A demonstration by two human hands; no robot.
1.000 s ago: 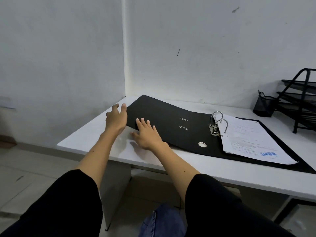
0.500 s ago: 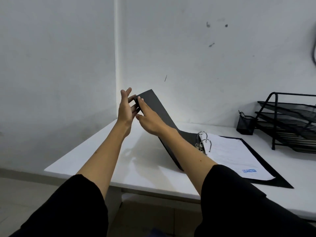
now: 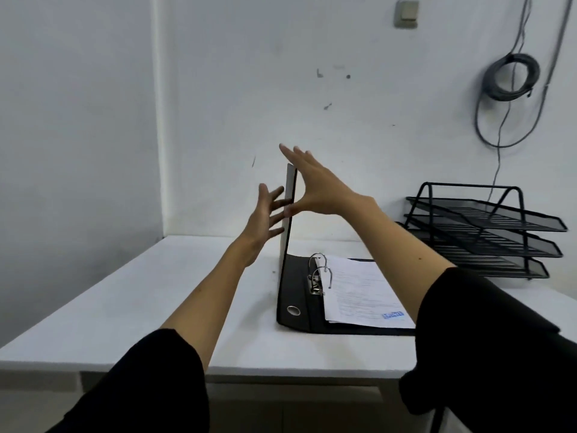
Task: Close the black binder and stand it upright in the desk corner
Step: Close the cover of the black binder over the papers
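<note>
Two white walls (image 3: 78,120) meeting at a corner, standing behind and to the left of everything.

Counter (image 3: 140,307): white, filling the lower middle, running back into that corner.

Black sleeves (image 3: 499,354): entering from the bottom edge, forearms bare beyond them.

Black binder (image 3: 295,289): lying open at the counter's middle, well short of the corner. Back cover and spine lying flat; front cover (image 3: 288,214) standing almost vertical on the spine's left edge, showing nearly edge-on.

Black wire letter tray (image 3: 487,232): three tiers, sitting on the counter to the right, against the rear wall, apart from the binder.

Coil of grey cable (image 3: 512,76): hanging on the rear wall above the tray.

Stack of printed papers (image 3: 362,295): lying on the binder's flat right half, threaded on the rings, a blue mark showing near the front corner.

Right hand (image 3: 318,189): spread wide, fingers stretched out, thumb and palm touching the right face of the raised cover near its top.

Left hand (image 3: 265,214): also spread wide, fingertips touching the left face of the same cover, lower down. Neither hand gripping; cover standing between the two.

Two metal rings (image 3: 320,271): standing closed beside the spine.

Round metal finger hole (image 3: 293,310): sitting near the spine's front end.
</note>
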